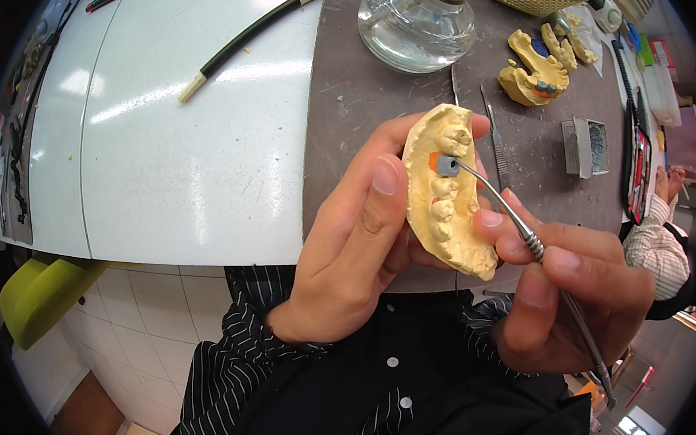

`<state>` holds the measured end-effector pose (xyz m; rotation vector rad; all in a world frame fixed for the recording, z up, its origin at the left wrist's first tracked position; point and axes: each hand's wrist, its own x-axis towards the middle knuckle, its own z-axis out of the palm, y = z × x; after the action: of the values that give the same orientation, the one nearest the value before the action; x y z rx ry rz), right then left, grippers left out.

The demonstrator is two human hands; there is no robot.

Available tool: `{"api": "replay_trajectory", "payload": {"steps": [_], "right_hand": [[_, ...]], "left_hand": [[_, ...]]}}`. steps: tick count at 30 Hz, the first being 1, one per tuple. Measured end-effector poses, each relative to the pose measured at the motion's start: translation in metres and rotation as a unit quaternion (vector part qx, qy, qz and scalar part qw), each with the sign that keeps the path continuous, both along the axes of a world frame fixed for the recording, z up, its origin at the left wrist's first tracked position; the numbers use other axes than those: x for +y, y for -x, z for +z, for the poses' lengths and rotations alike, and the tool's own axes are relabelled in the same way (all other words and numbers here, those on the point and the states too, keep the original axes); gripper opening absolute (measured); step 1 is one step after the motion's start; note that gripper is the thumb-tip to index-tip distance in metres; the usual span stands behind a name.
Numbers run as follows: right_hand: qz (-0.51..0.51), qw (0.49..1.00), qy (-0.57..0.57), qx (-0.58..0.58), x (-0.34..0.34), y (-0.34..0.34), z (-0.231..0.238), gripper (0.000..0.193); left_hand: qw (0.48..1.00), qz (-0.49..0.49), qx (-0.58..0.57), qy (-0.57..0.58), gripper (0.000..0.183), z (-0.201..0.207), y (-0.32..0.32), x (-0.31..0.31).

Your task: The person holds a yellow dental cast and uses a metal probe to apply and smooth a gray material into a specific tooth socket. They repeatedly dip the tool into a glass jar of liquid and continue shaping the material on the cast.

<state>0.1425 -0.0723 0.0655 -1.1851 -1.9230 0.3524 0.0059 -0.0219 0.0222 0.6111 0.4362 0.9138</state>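
Observation:
My left hand (355, 226) is closed round a yellow plaster dental model (458, 240), which it holds up above the table's near edge. Between the model's teeth sits a small grey piece (447, 166) with a dark round hole, and an orange patch shows beside it. In my right hand (575, 287) is a metal dental carving tool (533, 245), gripped like a pen. Its thin bent tip reaches the grey piece by the hole; whether it touches cannot be made out. Fingers of my right hand are close to the model's lower right edge.
Behind the model stand a glass spirit burner (415, 30) with clear liquid and another yellow dental model (534, 73). A metal hand tool (496, 143) and a small grey box (585, 147) lie to the right. A black-handled brush (255, 40) rests at left. A co-worker's sleeve (658, 248) shows far right.

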Motion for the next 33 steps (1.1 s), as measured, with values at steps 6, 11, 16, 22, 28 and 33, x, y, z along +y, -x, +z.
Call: {"api": "replay_trajectory", "payload": {"steps": [6, 11, 16, 22, 28, 33], "right_hand": [[-0.063, 0.984, -0.078, 0.144, -0.004, 0.005, -0.01, 0.015], [-0.179, 0.947, -0.141, 0.225, 0.013, -0.008, -0.002, 0.022], [-0.218, 0.951, -0.038, 0.218, 0.066, -0.019, 0.013, 0.019], [-0.155, 0.937, 0.01, 0.314, 0.085, -0.014, -0.003, 0.015], [-0.153, 0.939, 0.003, 0.309, 0.085, -0.018, -0.005, 0.012], [-0.155, 0.941, -0.029, 0.3, 0.086, -0.015, -0.006, 0.013]], "left_hand": [[0.999, -0.005, -0.045, 0.009, 0.061, -0.005, -0.001, 0.0], [0.996, -0.007, -0.084, -0.001, 0.062, -0.01, -0.001, 0.003], [0.996, 0.033, -0.055, -0.057, 0.068, -0.014, 0.001, 0.001], [0.997, 0.021, -0.01, -0.072, 0.07, -0.013, 0.006, 0.0], [0.996, -0.011, -0.075, -0.053, 0.069, -0.01, 0.006, -0.003], [0.991, -0.044, -0.118, -0.047, 0.068, -0.016, 0.012, 0.001]]}}
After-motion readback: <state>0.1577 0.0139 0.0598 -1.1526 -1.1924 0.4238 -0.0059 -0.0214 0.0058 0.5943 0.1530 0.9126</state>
